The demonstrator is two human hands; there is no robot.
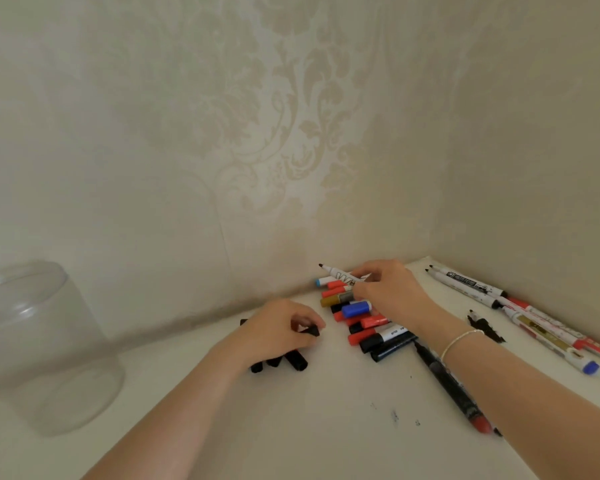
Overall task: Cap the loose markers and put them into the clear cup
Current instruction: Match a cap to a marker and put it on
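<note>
Holding a white marker (343, 276) in the right hand (388, 289), tip pointing upper left. Pinching a black cap (312, 330) in the left hand (278, 330), just lower left. Clear cup (45, 344) waiting far left.

L hand (281, 327) curled, pinching; R hand (388, 289) curled, gripping, both arms extended
</note>
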